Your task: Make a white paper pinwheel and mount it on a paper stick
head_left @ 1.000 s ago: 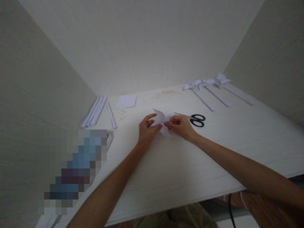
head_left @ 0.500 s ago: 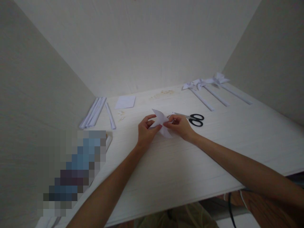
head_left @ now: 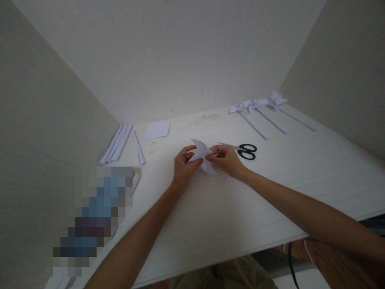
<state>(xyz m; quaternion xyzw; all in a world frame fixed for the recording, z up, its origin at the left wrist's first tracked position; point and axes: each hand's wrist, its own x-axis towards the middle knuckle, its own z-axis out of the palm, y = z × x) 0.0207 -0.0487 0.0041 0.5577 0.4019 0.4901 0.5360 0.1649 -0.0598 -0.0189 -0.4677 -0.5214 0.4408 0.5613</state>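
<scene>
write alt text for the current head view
The left hand and right hand pinch a folded paper over a white table. Black-handled scissors lie just beyond the right hand; three white pinwheels lie at back right, rolled sticks and a square sheet at back left.

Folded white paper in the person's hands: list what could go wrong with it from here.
1. The folded white paper is pinched near its middle by the left hand and right hand, so a loosened grip might let its curved points spring open.
2. It looks thin, so pinching too hard could crease or tear it.
3. The scissors lie just beyond the right hand, so a careless move might bring hand or paper against them.
</scene>
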